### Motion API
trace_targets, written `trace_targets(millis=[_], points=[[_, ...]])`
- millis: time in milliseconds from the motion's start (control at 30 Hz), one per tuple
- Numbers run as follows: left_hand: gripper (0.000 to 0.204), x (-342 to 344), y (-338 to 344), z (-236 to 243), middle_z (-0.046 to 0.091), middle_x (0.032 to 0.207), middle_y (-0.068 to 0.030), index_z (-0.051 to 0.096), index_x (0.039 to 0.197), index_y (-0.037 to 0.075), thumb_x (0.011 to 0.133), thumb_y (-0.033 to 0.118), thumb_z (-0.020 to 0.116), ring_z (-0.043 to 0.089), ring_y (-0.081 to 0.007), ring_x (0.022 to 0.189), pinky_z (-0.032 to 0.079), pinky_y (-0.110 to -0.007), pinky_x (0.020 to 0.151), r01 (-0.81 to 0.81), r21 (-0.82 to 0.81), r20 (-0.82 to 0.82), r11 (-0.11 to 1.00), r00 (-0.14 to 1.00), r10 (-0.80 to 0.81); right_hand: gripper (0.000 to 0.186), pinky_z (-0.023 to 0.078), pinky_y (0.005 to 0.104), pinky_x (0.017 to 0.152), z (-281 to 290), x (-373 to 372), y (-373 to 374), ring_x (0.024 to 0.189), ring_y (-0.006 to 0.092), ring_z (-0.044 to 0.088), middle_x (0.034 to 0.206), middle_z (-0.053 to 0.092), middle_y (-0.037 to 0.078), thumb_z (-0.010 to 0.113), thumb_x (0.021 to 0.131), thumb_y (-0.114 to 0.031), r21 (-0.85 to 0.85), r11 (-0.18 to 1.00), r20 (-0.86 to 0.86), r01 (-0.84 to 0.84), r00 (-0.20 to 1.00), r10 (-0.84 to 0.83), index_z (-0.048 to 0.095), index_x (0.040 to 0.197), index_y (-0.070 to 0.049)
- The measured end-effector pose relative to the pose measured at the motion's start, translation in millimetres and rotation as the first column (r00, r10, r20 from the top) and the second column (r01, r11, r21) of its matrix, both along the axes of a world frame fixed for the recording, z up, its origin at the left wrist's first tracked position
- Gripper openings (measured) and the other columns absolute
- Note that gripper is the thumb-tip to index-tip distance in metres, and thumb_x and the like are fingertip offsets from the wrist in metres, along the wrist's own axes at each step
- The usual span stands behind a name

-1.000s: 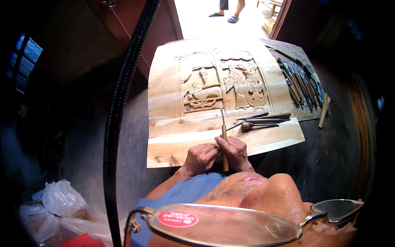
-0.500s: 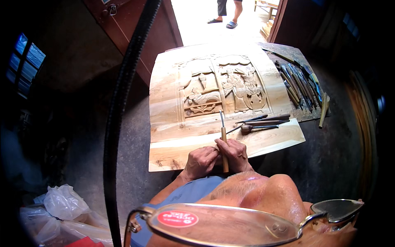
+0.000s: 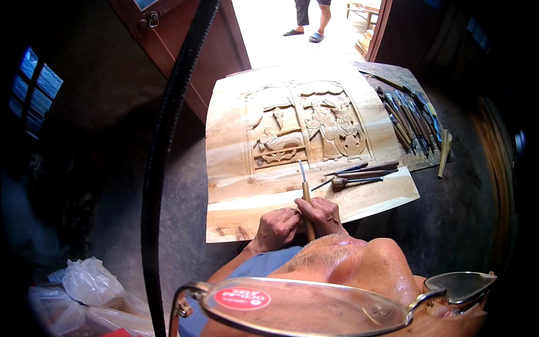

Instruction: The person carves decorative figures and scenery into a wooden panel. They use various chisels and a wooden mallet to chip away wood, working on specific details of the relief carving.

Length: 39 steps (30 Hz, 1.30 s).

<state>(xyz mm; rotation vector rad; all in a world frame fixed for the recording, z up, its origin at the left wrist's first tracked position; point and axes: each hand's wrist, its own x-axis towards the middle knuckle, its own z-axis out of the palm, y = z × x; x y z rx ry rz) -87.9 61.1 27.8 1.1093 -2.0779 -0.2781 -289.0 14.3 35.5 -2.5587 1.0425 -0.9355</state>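
Observation:
A carving chisel [image 3: 306, 196] with a pale wooden handle stands tilted in my right hand [image 3: 321, 215], whose fingers are wrapped round the handle. Its metal blade points away from me, the tip over the lower edge of the carved picture. Close beside the handle, my left hand [image 3: 277, 229] is closed like a fist at the board's near edge; whatever it may hold is hidden. The wooden panel [image 3: 236, 196] carries a relief of figures, draped curtains and furniture in two sections. Several dark-handled carving tools [image 3: 368, 167] lie on the panel just right of the chisel.
More carving tools [image 3: 410, 121] are heaped on the dark tabletop [image 3: 401, 73] at right, with a pale wooden mallet-like piece [image 3: 444, 151] at its edge. Plastic bags [image 3: 90, 281] lie lower left. A black strap [image 3: 160, 151] crosses the view. Beyond the open door [image 3: 208, 50] stands a person [image 3: 309, 19].
The view has shifted slightly, so panel and tools appear a little lower. Both hands keep their grip, and the chisel leans slightly more to the left.

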Motion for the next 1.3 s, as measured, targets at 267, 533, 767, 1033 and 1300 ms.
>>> trace_targets(millis=[267, 533, 767, 1033, 1300], points=[[0.021, 3, -7, 0, 0.078, 0.1, -0.0137, 0.077, 0.104, 0.0, 0.084, 0.004, 0.077, 0.077, -0.0313, 0.087, 0.062, -0.039, 0.076, -0.009, -0.023, 0.043, 1.0, 0.999, 0.01, 0.042, 0.058, 0.0408, 0.072, 6, 3, -12, 0.078, 0.0285, 0.073, 0.084, 0.071, 0.01, 0.074, 0.082, -0.009, -0.006, 0.999, -0.046, -0.044, 0.998, 0.044, 0.072, 0.125, -0.005], [0.022, 7, -5, 0, 0.079, 0.103, -0.0147, 0.077, 0.104, 0.0, 0.082, 0.002, 0.076, 0.078, -0.0315, 0.091, 0.063, -0.039, 0.079, -0.012, -0.034, 0.037, 0.999, 0.999, 0.013, 0.051, 0.057, 0.0431, 0.076, -1, 5, -13, 0.08, 0.0321, 0.073, 0.085, 0.071, 0.013, 0.078, 0.078, -0.013, 0.03, 0.995, -0.01, -0.097, 0.995, 0.097, 0.071, 0.128, -0.002], [0.02, 6, -13, 12, 0.078, 0.1, -0.0137, 0.074, 0.102, 0.001, 0.082, 0.002, 0.076, 0.078, -0.0322, 0.089, 0.062, -0.041, 0.078, 0.029, 0.014, 0.058, 0.999, 0.998, -0.03, 0.052, 0.055, 0.0399, 0.065, 1, -13, -32, 0.068, 0.0246, 0.066, 0.076, 0.066, 0.008, 0.078, 0.089, -0.014, -0.164, 0.985, -0.062, -0.056, 0.997, 0.046, 0.072, 0.139, -0.003], [0.015, 8, -17, 6, 0.078, 0.097, -0.0106, 0.076, 0.103, 0.004, 0.092, 0.01, 0.083, 0.079, -0.0297, 0.091, 0.062, -0.038, 0.078, -0.003, 0.036, 0.056, 0.999, 0.998, 0.001, 0.057, 0.059, 0.0352, 0.062, 70, -130, -148, 0.068, 0.0228, 0.073, 0.096, 0.082, 0.01, 0.091, 0.086, -0.035, -0.446, 0.863, 0.064, 0.238, 0.97, -0.234, 0.079, 0.134, -0.005], [0.015, -2, -34, 11, 0.078, 0.096, -0.0103, 0.076, 0.102, 0.004, 0.091, 0.01, 0.084, 0.079, -0.0297, 0.092, 0.063, -0.038, 0.078, 0.011, 0.026, 0.047, 1.0, 0.999, -0.012, 0.065, 0.061, 0.0272, 0.072, 11, -272, -359, 0.082, 0.0147, 0.082, 0.088, 0.084, 0.001, 0.067, 0.103, -0.07, 0.391, 0.667, 0.409, 0.634, 0.53, -0.743, 0.087, 0.11, -0.008]])
